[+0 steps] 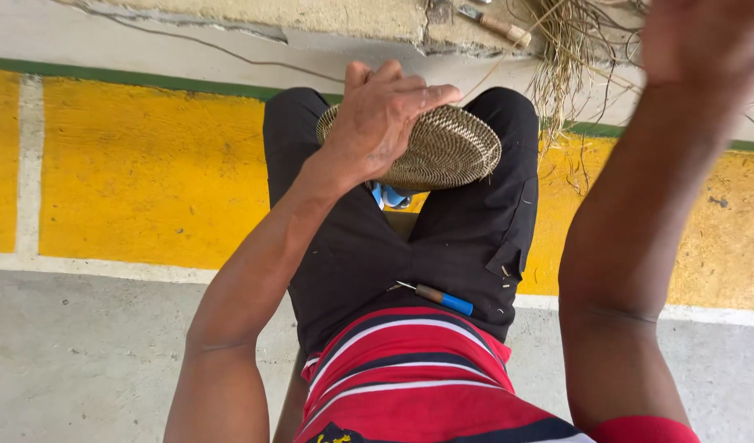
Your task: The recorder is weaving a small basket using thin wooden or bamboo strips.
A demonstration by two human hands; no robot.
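Note:
My left hand (pixel 387 115) grips a round woven basket piece (pixel 443 149) of tan coiled fibre and holds it on my knees, fingers curled over its top edge. My right hand (pixel 705 41) is raised close to the camera at the top right, blurred, and I cannot tell whether it holds anything. A small awl (pixel 438 296) with a wooden and blue handle lies on my lap, on the black shorts. A bit of blue strip (pixel 391 197) hangs under the basket piece.
A bundle of dry grass fibres (pixel 570 57) lies on the ground ahead at the right. A wooden-handled tool (pixel 496 25) rests by a concrete ledge. The floor has a yellow painted band (pixel 147 172) with white and green lines, grey concrete nearer me.

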